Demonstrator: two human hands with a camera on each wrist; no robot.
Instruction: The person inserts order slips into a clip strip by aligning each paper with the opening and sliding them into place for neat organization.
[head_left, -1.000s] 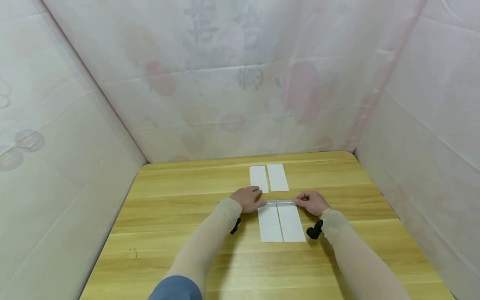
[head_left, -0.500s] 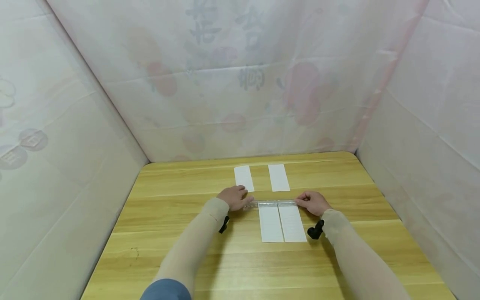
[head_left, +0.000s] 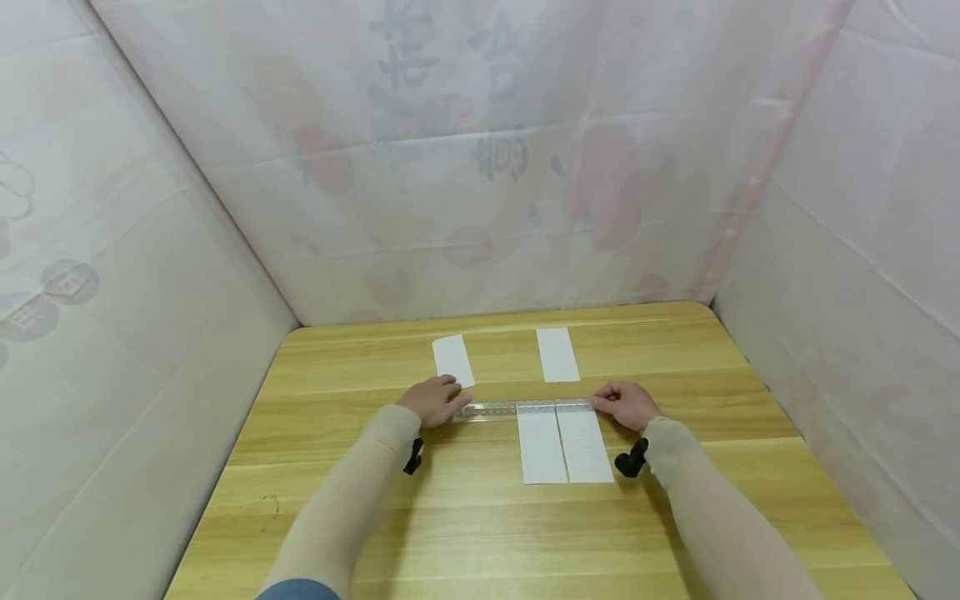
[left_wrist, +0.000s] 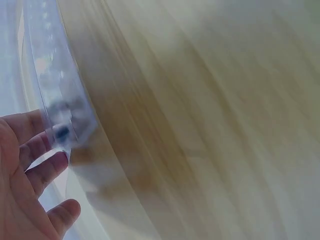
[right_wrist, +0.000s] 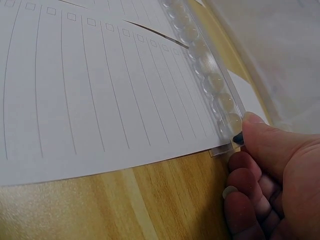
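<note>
A clear plastic ruler [head_left: 491, 410] with a row of rounded bumps lies across the far ends of two white sheets [head_left: 543, 450] placed side by side. In the right wrist view, the sheet [right_wrist: 90, 100] has printed lines and small boxes. My right hand [head_left: 626, 406] pinches the ruler's right end between thumb and curled fingers. At the ruler's left end, my left hand [head_left: 435, 401] has its fingers spread and extended. Its fingertips are at the near end of another white sheet [head_left: 452, 358]; the left wrist view shows the ruler's end [left_wrist: 75, 120] overlapping the fingers.
One more white sheet [head_left: 557, 354] lies farther back on the wooden table [head_left: 315, 500]. Pale printed cloth [head_left: 465, 167] hangs along the table's back and both sides. Each wrist carries a small black device [head_left: 632, 459].
My left hand slides left along the ruler, and the back left sheet shifts left with it, widening the gap between the two back sheets. The right hand stays on the ruler's end.
</note>
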